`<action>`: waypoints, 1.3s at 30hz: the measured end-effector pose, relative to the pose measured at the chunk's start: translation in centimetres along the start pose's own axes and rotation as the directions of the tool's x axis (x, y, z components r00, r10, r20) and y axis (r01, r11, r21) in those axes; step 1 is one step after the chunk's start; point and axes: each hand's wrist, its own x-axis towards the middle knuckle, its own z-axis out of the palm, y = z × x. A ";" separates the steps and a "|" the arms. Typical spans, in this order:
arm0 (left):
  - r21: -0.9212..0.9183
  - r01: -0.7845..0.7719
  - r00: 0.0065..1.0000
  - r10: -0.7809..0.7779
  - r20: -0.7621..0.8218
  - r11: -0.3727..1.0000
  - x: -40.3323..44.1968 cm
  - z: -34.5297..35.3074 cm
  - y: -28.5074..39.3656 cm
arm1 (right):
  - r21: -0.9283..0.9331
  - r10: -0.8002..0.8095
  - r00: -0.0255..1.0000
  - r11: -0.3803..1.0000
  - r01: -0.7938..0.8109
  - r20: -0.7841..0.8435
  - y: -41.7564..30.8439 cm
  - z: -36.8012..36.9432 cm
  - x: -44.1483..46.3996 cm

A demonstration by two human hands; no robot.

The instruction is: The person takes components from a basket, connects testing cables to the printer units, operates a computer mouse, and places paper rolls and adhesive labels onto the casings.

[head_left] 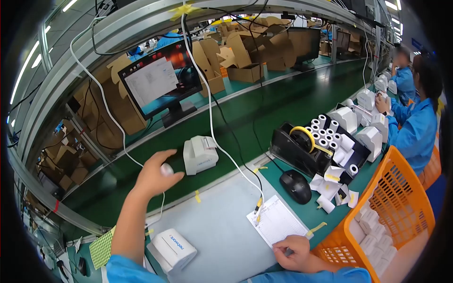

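Note:
My left hand [153,175] reaches over the green belt, thumb and forefinger apart. In its palm sits a small white rounded thing [166,170] that looks like a paper roll, partly covered by the hand. Just right of the fingertips stands a white label or receipt printer [200,155], which the hand does not appear to touch. A second white printer [173,250], marked "network", lies on the pale work mat [217,221] below my left forearm. My right hand [291,252] rests with curled fingers at the lower edge of a printed sheet [277,221]; nothing shows in it.
Right of the mat are a black mouse [296,186], paper scraps [329,187], a dark bin of paper rolls [361,158] and an orange basket [394,188] with white boxes. A white cable [210,108] hangs before me. Beyond stands a monitor [160,80]. Co-workers [420,122] sit right.

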 end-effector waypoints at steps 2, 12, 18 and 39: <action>0.081 -0.008 0.998 0.003 0.057 0.997 -4.8 -2.6 2.2 | -0.030 -0.049 0.996 0.998 0.051 0.076 -0.8 -0.5 0.9; 0.015 0.383 0.905 -0.378 0.197 0.924 -22.3 -2.0 0.6 | -0.725 -0.012 0.932 0.625 0.289 0.361 1.2 2.1 9.2; -0.308 0.374 0.924 -0.379 0.047 0.875 -23.6 2.1 -1.2 | -0.768 0.046 0.846 0.450 0.457 0.531 1.9 1.9 11.2; -0.703 0.235 0.911 -0.101 0.401 -0.671 -24.0 8.7 0.2 | -0.070 -0.465 0.729 0.818 0.570 0.502 -10.2 9.7 9.7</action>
